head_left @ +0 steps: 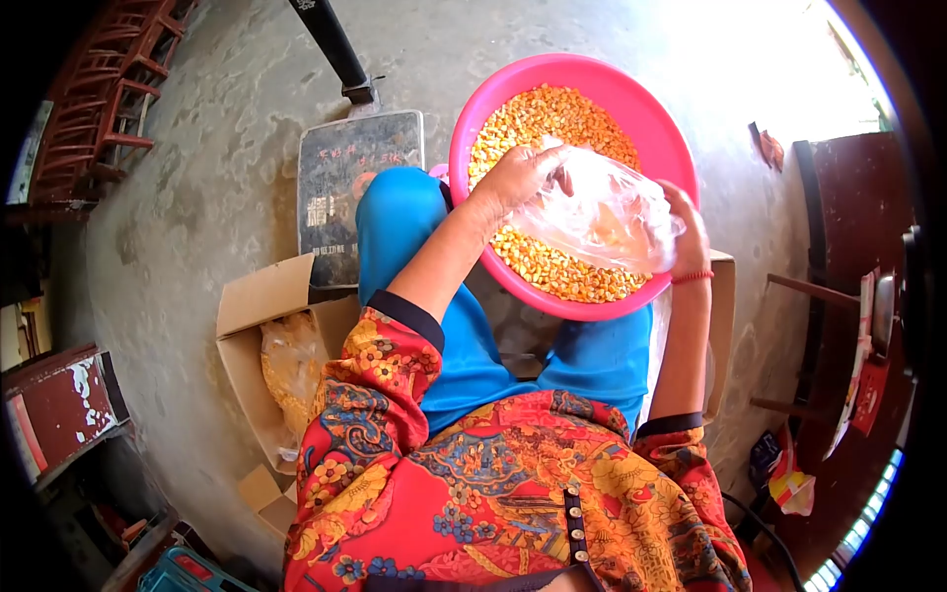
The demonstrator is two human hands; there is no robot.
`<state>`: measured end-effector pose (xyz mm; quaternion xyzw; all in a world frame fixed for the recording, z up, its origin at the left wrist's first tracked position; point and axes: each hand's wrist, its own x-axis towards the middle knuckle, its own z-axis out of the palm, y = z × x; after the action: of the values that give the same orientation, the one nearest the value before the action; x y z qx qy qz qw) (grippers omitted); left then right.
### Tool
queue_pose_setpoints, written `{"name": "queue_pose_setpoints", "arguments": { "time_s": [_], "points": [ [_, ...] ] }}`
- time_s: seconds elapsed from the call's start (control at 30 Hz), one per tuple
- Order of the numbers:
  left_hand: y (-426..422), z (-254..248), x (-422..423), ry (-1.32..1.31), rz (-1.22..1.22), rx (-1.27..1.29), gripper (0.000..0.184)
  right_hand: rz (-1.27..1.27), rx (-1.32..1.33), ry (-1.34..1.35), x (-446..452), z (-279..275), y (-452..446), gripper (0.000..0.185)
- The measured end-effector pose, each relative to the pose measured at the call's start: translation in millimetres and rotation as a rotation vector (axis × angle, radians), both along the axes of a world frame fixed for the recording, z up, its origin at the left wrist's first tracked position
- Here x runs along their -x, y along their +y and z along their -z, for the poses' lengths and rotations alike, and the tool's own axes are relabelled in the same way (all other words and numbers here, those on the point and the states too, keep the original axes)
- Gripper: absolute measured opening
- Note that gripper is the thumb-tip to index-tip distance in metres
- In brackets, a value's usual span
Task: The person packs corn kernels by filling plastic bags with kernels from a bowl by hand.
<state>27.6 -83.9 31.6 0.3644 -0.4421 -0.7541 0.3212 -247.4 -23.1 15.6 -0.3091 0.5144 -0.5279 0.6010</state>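
Observation:
A clear plastic bag (604, 209) is stretched between my two hands, above the corn kernels (567, 111) in a wide pink basin (674, 133). At the bag's left end, the fingers of my left hand (525, 180) are closed on the plastic. My right hand (689, 233) grips the bag's right edge near the basin's rim, a red band round its wrist. The bag looks flat and crumpled, with kernels visible below and around it. The basin sits in front of my knees, partly over my lap.
A platform scale (340, 148) with a black post stands left of the basin. Beside my left leg, an open cardboard box (258, 340) holds a bag of kernels (292, 370). Another cardboard box (723, 316) is by my right leg. Wooden chairs (109, 99) stand far left.

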Motion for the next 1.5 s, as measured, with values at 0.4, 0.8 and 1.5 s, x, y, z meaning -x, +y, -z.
{"name": "queue_pose_setpoints", "arguments": {
  "time_s": [0.4,0.8,1.5],
  "points": [
    [3,-7,-2,0.237,0.014,-0.105,0.038,-0.047,0.143,0.514,-31,-12,13,0.030],
    [10,-12,-14,-0.175,0.321,0.265,0.023,-0.135,0.002,-0.256,-11,-55,23,0.040],
    [1,-6,0,0.200,0.099,-0.052,0.025,-0.797,0.521,1.176,-104,-65,19,0.022]
  ]
}}
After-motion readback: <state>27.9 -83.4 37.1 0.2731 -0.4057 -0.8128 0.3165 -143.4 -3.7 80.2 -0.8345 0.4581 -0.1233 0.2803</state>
